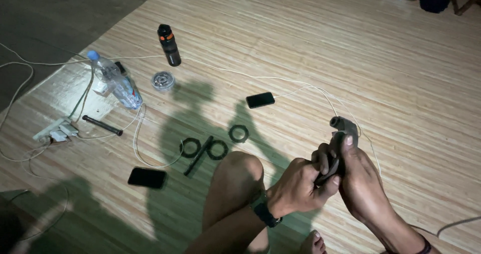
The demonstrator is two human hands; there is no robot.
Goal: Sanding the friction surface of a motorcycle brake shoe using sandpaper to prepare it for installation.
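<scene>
Down at the lower right of the frame, my left hand (300,184) is wrapped tight around the lower end of a dark grey tubular part (342,134), thumb pressed along it, and just to its right my right hand (362,176) grips the upper end, fingers curled over the angled tip that pokes out above them. Both hands are clamped on the same piece, held in the air above the wooden floor (401,73).

What I'd worry about: the grip sits low on the part, so I judge a slip of either hand could send it down onto my knee (240,169) or the floor. The white cable (320,91) runs close behind my right hand, and I think a wide swing could snag it and drag the phone (260,99) it feeds.

Sweeping from the left of the frame: a power strip (55,131) with plugs, a clear water bottle (115,81) lying tilted, a black rod (102,125) just below it, a second phone (147,178) at lower left, a round metal piece (163,80), a black bottle (169,45) standing upright at upper centre, then three black rings (217,149) and a black bar (198,156) lying close in front of my knee. Nothing stands between my hands and those rings except the knee itself.
</scene>
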